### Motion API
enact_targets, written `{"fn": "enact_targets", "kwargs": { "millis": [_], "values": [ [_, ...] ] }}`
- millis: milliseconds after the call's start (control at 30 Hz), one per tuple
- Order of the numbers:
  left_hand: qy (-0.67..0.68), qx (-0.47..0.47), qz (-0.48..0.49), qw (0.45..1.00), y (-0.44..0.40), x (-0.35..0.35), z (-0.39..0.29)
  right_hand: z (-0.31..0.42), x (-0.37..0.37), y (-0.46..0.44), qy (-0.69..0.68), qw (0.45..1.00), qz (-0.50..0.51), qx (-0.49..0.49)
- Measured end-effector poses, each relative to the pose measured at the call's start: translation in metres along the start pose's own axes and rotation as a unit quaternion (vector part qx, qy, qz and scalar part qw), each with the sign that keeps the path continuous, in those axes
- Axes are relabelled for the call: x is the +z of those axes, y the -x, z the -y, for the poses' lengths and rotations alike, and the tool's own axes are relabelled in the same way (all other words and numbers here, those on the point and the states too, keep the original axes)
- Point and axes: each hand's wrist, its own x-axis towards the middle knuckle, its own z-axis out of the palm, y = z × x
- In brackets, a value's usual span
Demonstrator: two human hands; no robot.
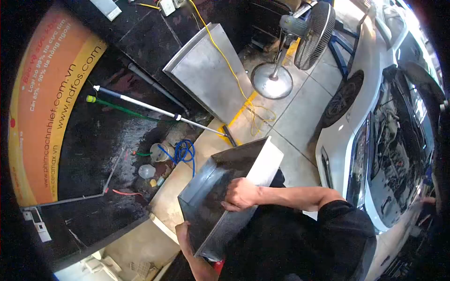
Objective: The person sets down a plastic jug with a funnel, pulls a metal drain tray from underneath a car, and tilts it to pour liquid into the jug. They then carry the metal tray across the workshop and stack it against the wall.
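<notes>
A large open metal box (206, 182), dark and wet-looking inside, is tilted in front of my body. My right hand (241, 194) is closed over its near upper edge, fingers curled toward the inside. Down at the lower left corner, my left hand (183, 230) grips the outer edge, with its fingers partly hidden by the box wall. A second flat metal piece (206, 65) leans farther ahead, with a yellow cable lying across it.
A pedestal fan (316, 37) stands ahead on the tiled floor. At the right is a white car (347, 131) with its hood raised. Left lie a long-handled squeegee (154, 108), a blue hose (184, 152), a bucket (159, 152) and an orange banner (51, 103).
</notes>
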Motion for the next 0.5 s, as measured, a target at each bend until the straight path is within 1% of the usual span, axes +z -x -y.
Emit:
{"fn": "enact_targets", "kwargs": {
  "millis": [67,133,200,267,333,400,433,467,500],
  "values": [
    [-0.029,-0.035,0.006,0.999,0.005,0.021,-0.010,-0.008,-0.025,0.007,-0.012,1.000,-0.018,-0.006],
    [-0.050,-0.080,0.010,0.996,0.012,0.043,-0.024,-0.020,-0.059,0.014,-0.019,1.000,-0.005,-0.008],
    [-0.056,-0.105,0.010,0.993,0.020,0.070,-0.044,-0.046,-0.086,0.025,-0.023,1.000,0.015,-0.008],
    [-0.036,-0.028,0.000,0.999,0.046,0.101,-0.076,-0.079,-0.109,0.038,-0.028,0.999,0.016,-0.019],
    [-0.015,0.046,-0.011,0.999,0.055,0.142,-0.102,-0.120,-0.138,0.048,-0.039,0.999,0.019,-0.024],
    [0.014,-0.101,0.022,0.995,0.053,0.186,-0.114,-0.170,-0.172,0.057,-0.043,0.998,0.025,-0.035],
    [0.012,-0.117,0.014,0.993,0.064,0.213,-0.138,-0.188,-0.182,0.063,-0.046,0.998,0.020,-0.030],
    [0.066,-0.097,-0.023,0.993,0.073,0.244,-0.176,-0.205,-0.191,0.068,-0.062,0.998,0.020,-0.020],
    [0.080,-0.108,-0.004,0.991,0.070,0.259,-0.180,-0.226,-0.204,0.069,-0.067,0.997,0.013,-0.030]
  ]
}}
